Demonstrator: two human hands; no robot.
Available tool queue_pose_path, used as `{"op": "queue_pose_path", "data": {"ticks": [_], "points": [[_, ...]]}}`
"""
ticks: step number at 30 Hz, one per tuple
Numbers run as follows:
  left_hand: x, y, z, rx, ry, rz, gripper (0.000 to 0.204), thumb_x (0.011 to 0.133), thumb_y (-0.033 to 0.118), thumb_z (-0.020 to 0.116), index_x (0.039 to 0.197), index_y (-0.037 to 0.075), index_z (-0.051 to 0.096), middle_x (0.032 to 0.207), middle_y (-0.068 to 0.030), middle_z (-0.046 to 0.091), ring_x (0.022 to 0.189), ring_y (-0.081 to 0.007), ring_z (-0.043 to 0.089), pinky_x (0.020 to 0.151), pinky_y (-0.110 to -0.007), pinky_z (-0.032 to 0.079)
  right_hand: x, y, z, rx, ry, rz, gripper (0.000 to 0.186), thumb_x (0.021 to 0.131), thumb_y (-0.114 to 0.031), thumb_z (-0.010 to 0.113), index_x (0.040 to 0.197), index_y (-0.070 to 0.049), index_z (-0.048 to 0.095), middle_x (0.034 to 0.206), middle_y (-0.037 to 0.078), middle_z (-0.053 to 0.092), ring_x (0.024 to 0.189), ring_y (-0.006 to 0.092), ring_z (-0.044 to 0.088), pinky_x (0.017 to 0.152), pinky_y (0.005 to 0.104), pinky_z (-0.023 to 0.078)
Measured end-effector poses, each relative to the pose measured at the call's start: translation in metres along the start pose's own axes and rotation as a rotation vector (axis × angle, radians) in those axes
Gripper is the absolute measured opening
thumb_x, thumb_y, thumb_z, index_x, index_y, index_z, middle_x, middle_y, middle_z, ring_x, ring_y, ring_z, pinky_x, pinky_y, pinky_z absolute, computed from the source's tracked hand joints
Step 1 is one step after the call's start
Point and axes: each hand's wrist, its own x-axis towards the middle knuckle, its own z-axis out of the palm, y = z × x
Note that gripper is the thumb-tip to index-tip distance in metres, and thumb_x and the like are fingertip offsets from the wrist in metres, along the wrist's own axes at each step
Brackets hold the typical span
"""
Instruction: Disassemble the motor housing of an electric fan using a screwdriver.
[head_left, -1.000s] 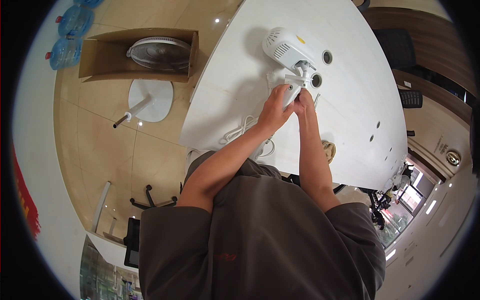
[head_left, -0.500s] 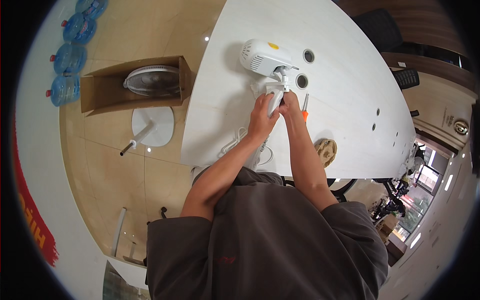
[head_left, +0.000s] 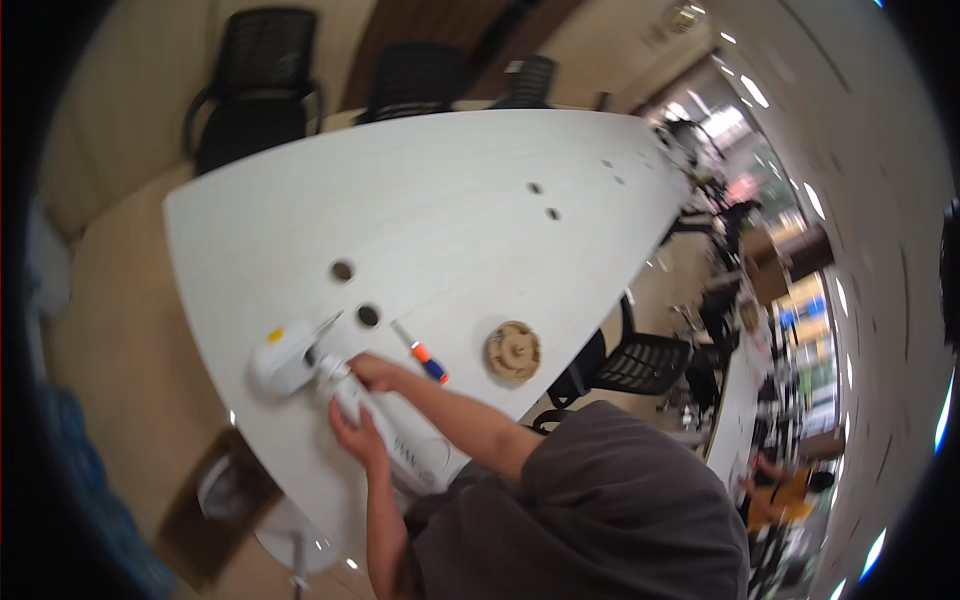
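The white fan motor head (head_left: pixel 283 362) with a yellow sticker lies on the white table (head_left: pixel 430 200) near its left end, joined to a pale neck piece (head_left: pixel 344 394). My left hand (head_left: pixel 355 430) grips the neck from below, fingers wrapped on it. My right hand (head_left: pixel 373 372) holds the same piece higher up; part of its fingers is hidden behind it. A screwdriver (head_left: pixel 427 358) with an orange and blue handle lies right of my hands. A round tan moulded piece (head_left: pixel 513 350) sits farther right. White cable (head_left: pixel 420 460) lies below my hands, blurred.
Black chairs (head_left: pixel 255 90) line the far side, another (head_left: pixel 640 360) the near right. An open carton (head_left: pixel 190 525) and white stand base (head_left: pixel 300 545) are on the floor left, beside blue water jugs (head_left: pixel 80 460). A person in yellow (head_left: pixel 785 497) is at the far right.
The view has swung sharply to the right, bringing more table, chairs and the other person into sight. Both my hands keep their hold on the neck piece.
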Motion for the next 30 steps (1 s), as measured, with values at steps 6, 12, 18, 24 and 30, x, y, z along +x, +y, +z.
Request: {"op": "queue_pose_path", "data": {"ticks": [6, 12, 18, 24, 30], "points": [[0.014, 0.039, 0.015, -0.038, -0.096, -0.014, 0.051, 0.092, 0.009, 0.061, 0.137, -0.005, 0.040, 0.130, -0.0275, 0.052, 0.115, -0.0354, 0.058, 0.098, -0.042, 0.048, -0.034, -0.028, 0.007, 0.050, 0.017, -0.154, 0.007, 0.091, -0.004, 0.058, 0.089, -0.004, 0.065, 0.081, 0.002, 0.063, 0.073, 0.0126, 0.059, 0.064, 0.0294, 0.049], [0.009, 0.042, 0.015, -0.002, -0.109, -0.009, 0.051, 0.093, 0.010, 0.061, 0.136, -0.005, 0.039, 0.133, -0.0274, 0.049, 0.118, -0.0354, 0.056, 0.098, -0.042, 0.048, -0.038, -0.032, 0.001, 0.060, -0.076, -0.177, 0.006, 0.086, -0.003, 0.063, 0.092, -0.006, 0.063, 0.087, 0.001, 0.062, 0.080, 0.0119, 0.060, 0.073, 0.0269, 0.050], [0.014, 0.023, 0.006, -0.035, -0.073, 0.035, 0.050, 0.093, 0.010, 0.062, 0.136, -0.005, 0.040, 0.133, -0.0258, 0.049, 0.117, -0.0346, 0.055, 0.100, -0.042, 0.047, -0.045, -0.017, 0.012, 0.141, -0.051, -0.209, 0.005, 0.090, -0.006, 0.062, 0.094, -0.004, 0.062, 0.087, 0.003, 0.060, 0.079, 0.0138, 0.058, 0.069, 0.0301, 0.049], [0.010, 0.036, 0.014, 0.028, -0.094, 0.054, 0.050, 0.093, 0.010, 0.062, 0.135, -0.004, 0.040, 0.133, -0.0240, 0.049, 0.116, -0.0337, 0.055, 0.099, -0.041, 0.046, -0.040, -0.025, 0.002, 0.079, -0.088, -0.295, 0.004, 0.085, -0.006, 0.064, 0.088, -0.008, 0.061, 0.083, -0.002, 0.059, 0.077, 0.0090, 0.056, 0.069, 0.0248, 0.047], [0.015, 0.027, 0.008, -0.062, -0.081, 0.047, 0.046, 0.093, 0.008, 0.061, 0.133, -0.004, 0.042, 0.133, -0.0232, 0.048, 0.117, -0.0322, 0.054, 0.099, -0.041, 0.046, -0.053, -0.021, 0.012, 0.117, -0.057, -0.292, 0.003, 0.087, -0.008, 0.065, 0.087, -0.008, 0.061, 0.081, -0.003, 0.057, 0.075, 0.0076, 0.054, 0.068, 0.0240, 0.045]]}}
